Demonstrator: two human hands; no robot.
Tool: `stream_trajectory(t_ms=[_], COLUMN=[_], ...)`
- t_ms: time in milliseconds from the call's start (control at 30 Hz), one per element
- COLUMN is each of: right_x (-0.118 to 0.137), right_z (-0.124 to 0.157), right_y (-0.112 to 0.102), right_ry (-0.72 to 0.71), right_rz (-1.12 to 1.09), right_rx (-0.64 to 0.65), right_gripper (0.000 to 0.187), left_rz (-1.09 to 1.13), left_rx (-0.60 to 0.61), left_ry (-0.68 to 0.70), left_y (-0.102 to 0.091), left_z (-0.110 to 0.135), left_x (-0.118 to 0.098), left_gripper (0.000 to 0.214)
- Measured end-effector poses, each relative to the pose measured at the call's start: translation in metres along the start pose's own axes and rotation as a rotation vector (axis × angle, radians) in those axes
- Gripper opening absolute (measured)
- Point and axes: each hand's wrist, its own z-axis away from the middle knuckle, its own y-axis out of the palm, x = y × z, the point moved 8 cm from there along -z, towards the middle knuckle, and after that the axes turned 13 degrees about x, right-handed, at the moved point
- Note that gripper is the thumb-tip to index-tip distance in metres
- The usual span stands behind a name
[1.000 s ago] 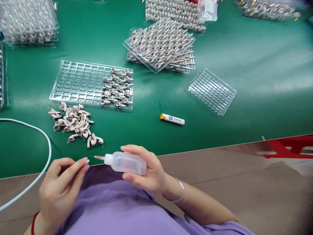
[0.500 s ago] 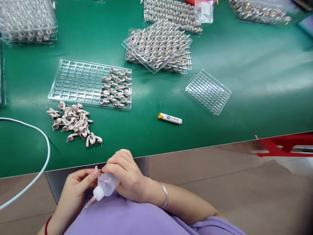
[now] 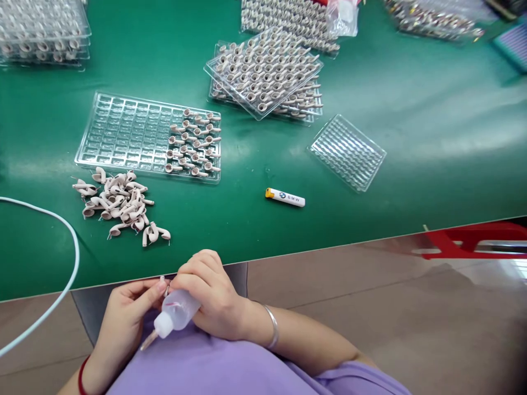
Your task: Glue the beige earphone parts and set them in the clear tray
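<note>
By the near edge of the bench (image 3: 230, 233), the left hand (image 3: 129, 310) pinches a pale part (image 3: 162, 279), the right hand (image 3: 216, 299) grips a bottle (image 3: 181, 309) — nozzle (image 3: 149, 340) turned aside, seemingly for clearance.

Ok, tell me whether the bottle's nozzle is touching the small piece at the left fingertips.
Apart. The head view shows a plain gap: the nozzle points away from the small piece, over the purple shirt.

The top (image 3: 247, 365) is purple; the left wristband (image 3: 80, 377) red; the right bangle (image 3: 275, 327) silver.
</note>
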Motion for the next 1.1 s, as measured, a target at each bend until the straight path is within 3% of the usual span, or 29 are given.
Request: stream_trajectory(t_ms=[433, 567, 700, 800, 867, 933, 1033, 1100], right_x=[0.0, -0.003, -0.011, -0.029, -0.044, -0.057, -0.067, -0.07], right_z=[0.0, -0.001, -0.004, -0.004, -0.002, 0.002, 0.004, 0.004], right_y=[-0.002, -0.003, -0.021, -0.047, -0.062, -0.07, -0.068, -0.065], right_ry=[-0.021, -0.028, -0.057, 0.002, 0.093, 0.175, 0.231, 0.238], right_rz=[0.039, 0.026, -0.179, -0.327, -0.351, -0.359, -0.38, -0.389], right_rx=[0.061, 0.075, 0.023, -0.108, -0.217, -0.3, -0.349, -0.354], right_gripper=[0.011, 0.012, 0.011, 0.021, 0.023, 0.022, 0.022, 0.022], left_rz=[0.038, -0.047, -0.298, -0.517, -0.725, -0.934, -1.2, -1.321], left_rx=[-0.135, -0.062, 0.042, 0.04, 0.014, -0.113, -0.31, -0.344], left_ry=[0.148, 0.127, 0.108, 0.231, 0.431, 0.708, 0.997, 1.02], left_y=[-0.008, -0.006, 0.002, 0.012, 0.029, 0.049, 0.081, 0.094], left_z=[-0.004, -0.003, 0.01, 0.02, 0.022, 0.02, -0.004, -0.04], left_x=[0.014, 0.011, -0.008, -0.048, -0.093, -0.147, -0.219, -0.255], left_gripper=[0.029, 0.031, 0.029, 0.026, 0.023, 0.022, 0.02, 0.019])
